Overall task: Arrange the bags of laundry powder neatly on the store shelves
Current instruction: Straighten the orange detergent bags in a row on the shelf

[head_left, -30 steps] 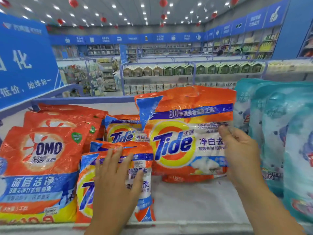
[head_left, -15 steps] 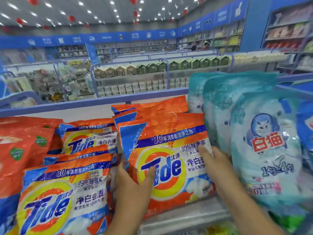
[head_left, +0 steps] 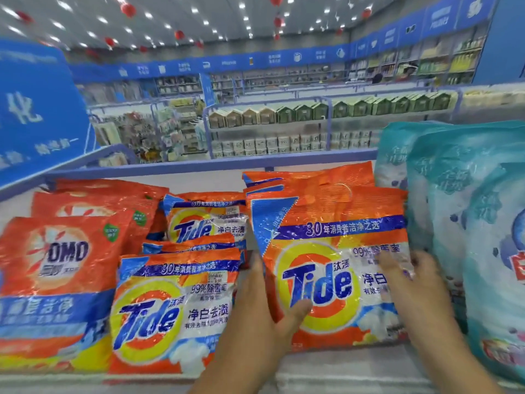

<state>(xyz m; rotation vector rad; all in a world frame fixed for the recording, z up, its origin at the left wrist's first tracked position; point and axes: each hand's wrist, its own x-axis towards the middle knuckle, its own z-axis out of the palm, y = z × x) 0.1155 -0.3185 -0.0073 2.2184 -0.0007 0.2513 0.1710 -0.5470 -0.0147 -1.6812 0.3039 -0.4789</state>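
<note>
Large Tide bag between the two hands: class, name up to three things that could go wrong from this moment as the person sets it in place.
1. The large Tide bag stands tilted, held by the left hand and right hand; released, it may slump forward.
2. It sits close beside the teal bags, which might be nudged.
3. The smaller Tide bags overlap loosely and could slide off the shelf edge.

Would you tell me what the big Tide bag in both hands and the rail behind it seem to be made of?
Tide bag: apparently thin glossy plastic film; it crinkles and glints. Rail: probably painted metal, smooth blue, though that is uncertain.
</note>
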